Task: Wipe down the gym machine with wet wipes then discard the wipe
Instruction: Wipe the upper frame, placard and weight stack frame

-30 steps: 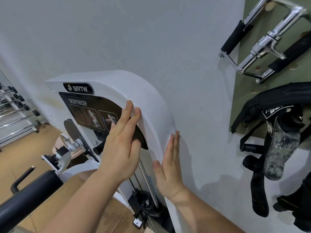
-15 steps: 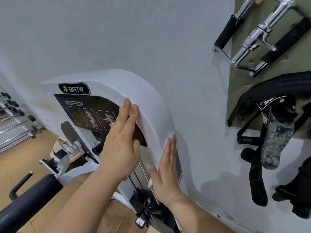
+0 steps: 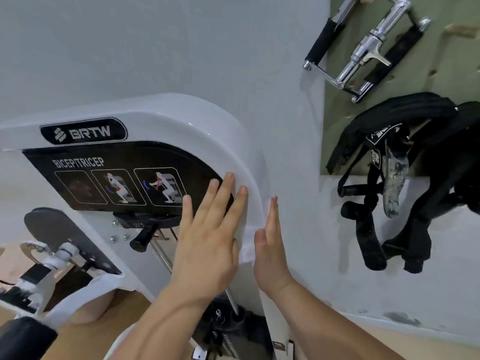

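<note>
Head view: you are standing close to the machine [image 3: 166,113], looking at its white cover where it is curving down beside the wall [image 3: 155,48]. Your left hand [image 3: 207,237] is lying flat on the cover's front face, fingers straight and slightly spread, tips reaching the edge of the black placard [image 3: 117,178]. Your right hand [image 3: 270,253] is showing edge-on, fingers straight and pressed together, pushing flat against the cover's outer side. Neither hand is pinching anything.

The wipe [image 3: 246,245] is sitting between your hands, wrapped over the cover's curved rim, its lower edge hanging free just below your left palm. How far it is running under each palm I cannot tell. A black pin knob [image 3: 144,239] is sticking out below the placard, just beside your left hand and apart from it. On the right, a chrome handle [image 3: 363,50] and black straps [image 3: 389,152] are hanging on a green board [image 3: 337,126], well apart from your hands.

By my reading you are in the middle of the wiping step, working the rim with both palms. The glossy cover is giving no clear sign of which parts are already clean, so I would judge that the placard, the knob and the lower frame may be waiting. The discard is not done: the wipe is on the machine, and no bin is showing here.
</note>
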Action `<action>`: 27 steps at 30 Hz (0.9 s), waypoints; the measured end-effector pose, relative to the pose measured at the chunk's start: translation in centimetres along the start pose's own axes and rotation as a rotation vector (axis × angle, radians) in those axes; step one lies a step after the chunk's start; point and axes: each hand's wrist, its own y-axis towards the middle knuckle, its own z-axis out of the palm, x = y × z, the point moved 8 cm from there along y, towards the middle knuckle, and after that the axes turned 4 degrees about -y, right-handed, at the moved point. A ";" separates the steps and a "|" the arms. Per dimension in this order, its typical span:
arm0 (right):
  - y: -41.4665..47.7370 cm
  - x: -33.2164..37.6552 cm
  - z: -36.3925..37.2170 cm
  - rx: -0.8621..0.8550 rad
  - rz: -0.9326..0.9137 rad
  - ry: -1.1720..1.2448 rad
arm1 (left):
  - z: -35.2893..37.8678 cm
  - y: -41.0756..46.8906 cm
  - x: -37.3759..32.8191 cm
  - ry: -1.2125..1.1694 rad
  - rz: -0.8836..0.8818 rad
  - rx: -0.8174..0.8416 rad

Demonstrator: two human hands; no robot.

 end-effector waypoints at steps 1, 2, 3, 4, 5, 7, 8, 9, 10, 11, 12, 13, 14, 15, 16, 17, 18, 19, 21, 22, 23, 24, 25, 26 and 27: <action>-0.6 -2.2 0.1 0.010 0.091 0.031 | 1.0 -0.5 0.0 -0.006 0.025 0.025; -1.1 -3.8 0.2 0.025 0.179 0.060 | 2.0 -1.0 0.0 -0.008 0.038 0.047; -1.2 -5.3 0.2 0.034 0.269 0.064 | 2.8 -1.5 0.1 -0.009 0.039 0.066; -1.2 -5.7 0.2 0.046 0.340 0.080 | 3.6 -1.9 0.2 -0.011 0.031 0.087; -0.8 -5.3 0.1 0.053 0.379 0.101 | 4.2 -2.4 0.3 -0.017 0.024 0.106; 0.6 -2.7 0.0 0.056 0.377 0.161 | 5.2 -3.3 0.3 -0.041 0.027 0.136; 1.3 -0.9 -0.1 0.043 0.343 0.177 | 5.6 -3.7 0.2 -0.054 0.035 0.149; 1.9 1.0 -0.3 0.028 0.290 0.172 | 6.0 -4.1 0.1 -0.068 0.042 0.160; 2.1 2.3 -0.3 0.023 0.237 0.156 | 6.4 -4.4 0.0 -0.087 0.043 0.168; 2.0 2.8 -0.3 0.026 0.202 0.131 | 6.9 -4.5 -0.1 -0.107 0.041 0.175; 1.5 2.8 -0.2 0.032 0.174 0.115 | 7.4 -4.7 -0.2 -0.128 0.036 0.180; 0.8 1.7 -0.2 0.037 0.161 0.080 | 8.0 -4.9 -0.5 -0.146 0.031 0.181; -0.2 0.3 0.0 0.057 0.156 0.058 | 8.7 -5.1 -0.8 -0.160 0.025 0.179; -1.4 -1.9 0.1 0.081 0.179 0.034 | 9.5 -5.5 -1.0 -0.166 0.012 0.177; -2.4 -3.9 0.2 0.116 0.207 0.043 | 10.3 -5.9 -1.2 -0.166 -0.005 0.177; -3.2 -5.9 0.3 0.140 0.250 0.055 | 11.2 -6.4 -1.4 -0.161 -0.015 0.178; -3.4 -7.8 0.3 0.154 0.281 0.059 | 12.1 -7.0 -1.6 -0.151 -0.012 0.179; -3.1 -9.2 0.2 0.168 0.317 0.060 | 12.8 -7.4 -1.9 -0.144 -0.003 0.179; -1.1 -10.5 -0.1 0.192 0.345 0.089 | 14.0 -7.9 -2.2 -0.157 -0.033 0.164; 0.2 -10.1 -0.4 0.193 0.304 0.083 | 14.4 -8.0 -2.3 -0.175 -0.076 0.150; 1.5 -8.8 -0.6 0.191 0.232 0.046 | 14.6 -8.1 -2.4 -0.191 -0.122 0.132; 2.4 -7.1 -0.9 0.173 0.135 0.010 | 14.6 -8.2 -2.6 -0.205 -0.161 0.111; 2.9 -5.2 -1.1 0.155 0.023 -0.014 | 14.5 -8.4 -2.8 -0.219 -0.194 0.090; 2.8 -3.6 -1.3 0.151 -0.087 -0.023 | 14.6 -8.7 -3.0 -0.235 -0.228 0.076; 2.2 -2.8 -1.4 0.150 -0.174 -0.040 | 14.7 -9.0 -3.2 -0.254 -0.265 0.072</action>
